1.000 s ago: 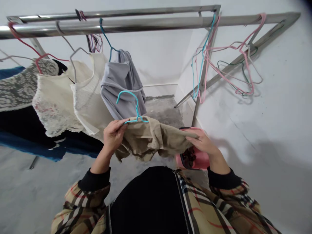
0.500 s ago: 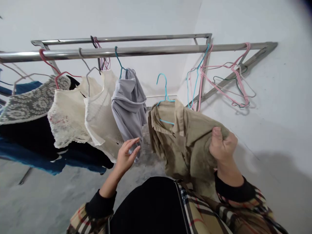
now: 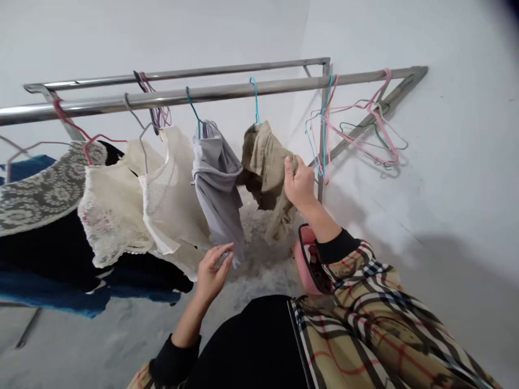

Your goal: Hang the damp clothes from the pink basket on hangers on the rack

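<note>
My right hand is closed on the shoulder of a khaki collared shirt. The shirt hangs from a light-blue hanger whose hook is at the metal rail. Lower down, my left hand is held in the air with curved fingers, thumb and forefinger slightly apart and nothing between them. Just above it hangs a grey-lilac garment on a teal hanger.
Cream lace tops and a black garment with a lace yoke hang at left. Pink and blue hangers hang at right by the wall. Beneath my right arm, a pink container stands on the grey floor.
My right hand has carried the khaki shirt up and away from me, bringing its hanger's hook to the rail. My left hand stays nearly in place. The pink container has come into sight.
</note>
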A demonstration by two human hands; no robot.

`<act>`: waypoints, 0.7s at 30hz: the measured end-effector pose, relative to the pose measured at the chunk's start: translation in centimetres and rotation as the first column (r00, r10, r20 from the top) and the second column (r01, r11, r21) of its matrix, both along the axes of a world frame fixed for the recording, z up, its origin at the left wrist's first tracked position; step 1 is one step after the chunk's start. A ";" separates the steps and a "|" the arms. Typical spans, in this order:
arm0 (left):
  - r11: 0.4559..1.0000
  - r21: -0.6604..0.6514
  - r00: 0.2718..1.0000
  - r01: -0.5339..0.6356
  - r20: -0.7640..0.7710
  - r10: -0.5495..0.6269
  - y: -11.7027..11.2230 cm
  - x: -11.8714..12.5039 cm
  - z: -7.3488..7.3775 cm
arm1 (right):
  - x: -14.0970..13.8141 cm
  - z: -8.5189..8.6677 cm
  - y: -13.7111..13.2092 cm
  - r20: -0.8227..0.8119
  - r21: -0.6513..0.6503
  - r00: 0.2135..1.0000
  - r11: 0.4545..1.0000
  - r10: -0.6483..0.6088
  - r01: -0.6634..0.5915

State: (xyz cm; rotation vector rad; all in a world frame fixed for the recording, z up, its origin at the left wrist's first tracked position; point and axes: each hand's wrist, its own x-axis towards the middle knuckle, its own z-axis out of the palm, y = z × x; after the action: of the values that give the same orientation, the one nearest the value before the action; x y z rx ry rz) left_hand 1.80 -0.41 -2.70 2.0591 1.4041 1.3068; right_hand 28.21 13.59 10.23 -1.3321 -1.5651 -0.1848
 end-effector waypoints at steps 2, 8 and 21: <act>0.999 -0.034 0.999 0.035 -0.006 -0.035 0.2 0.2 -0.3 | -0.1 -0.8 -1.1 0.005 -0.073 0.998 0.996 0.055 -0.054; 0.961 -0.163 0.973 0.221 -0.024 -0.228 1.2 3.4 -2.3 | 2.3 -5.8 -6.1 -0.042 -0.159 0.979 0.967 0.197 -0.201; 0.803 -0.484 0.915 0.349 -0.010 -0.403 0.3 14.9 -9.9 | 17.9 -35.8 -19.1 0.086 -0.986 0.982 0.128 -0.165 0.108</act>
State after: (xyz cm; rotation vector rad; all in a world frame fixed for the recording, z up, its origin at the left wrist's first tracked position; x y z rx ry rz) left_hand 16.66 -0.08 -12.59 1.9485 1.1266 0.6127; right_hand 46.10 -5.53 -25.59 -2.5042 -1.4712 1.0274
